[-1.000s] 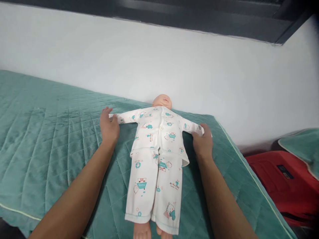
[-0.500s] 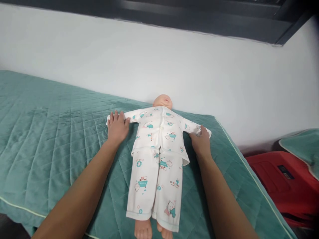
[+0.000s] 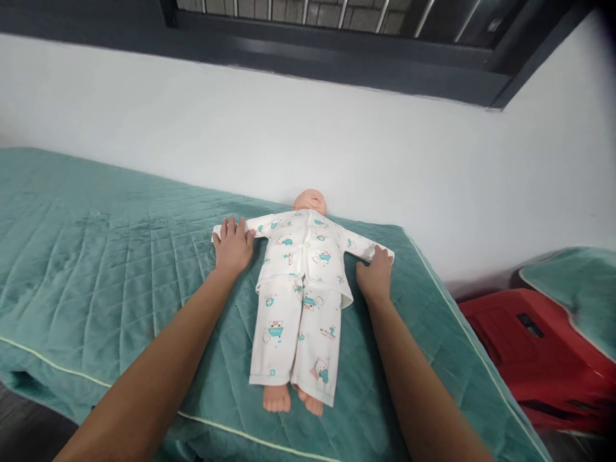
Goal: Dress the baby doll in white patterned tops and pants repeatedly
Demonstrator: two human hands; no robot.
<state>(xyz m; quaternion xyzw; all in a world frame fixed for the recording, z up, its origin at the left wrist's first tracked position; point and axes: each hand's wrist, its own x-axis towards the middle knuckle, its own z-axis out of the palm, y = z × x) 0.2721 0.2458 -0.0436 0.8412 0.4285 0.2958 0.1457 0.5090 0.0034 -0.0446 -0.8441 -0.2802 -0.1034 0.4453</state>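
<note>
A baby doll (image 3: 310,201) lies on its back in a white printed pajama top (image 3: 301,247) and matching trousers (image 3: 274,340). Both arms stretch out sideways, and its bare feet show below the trouser hems. My left hand (image 3: 233,247) rests flat with fingers apart over the end of the sleeve on the left. On the opposite side, my right hand (image 3: 376,274) has its fingers curled over the other sleeve near the cuff, where the fabric is bunched. The doll's hands are hidden inside the sleeves or under mine.
A green quilted cover (image 3: 144,256) with pale piping lies under the doll. Behind it rises a white wall (image 3: 216,128) below a dark window frame (image 3: 337,64) with bars. At the right, beyond the cover's edge, are a red plastic seat (image 3: 520,340) and green fabric (image 3: 577,289).
The camera view has tilted up, so more of the window and the cover's front edge show. Both hands stay at the doll's sleeves.
</note>
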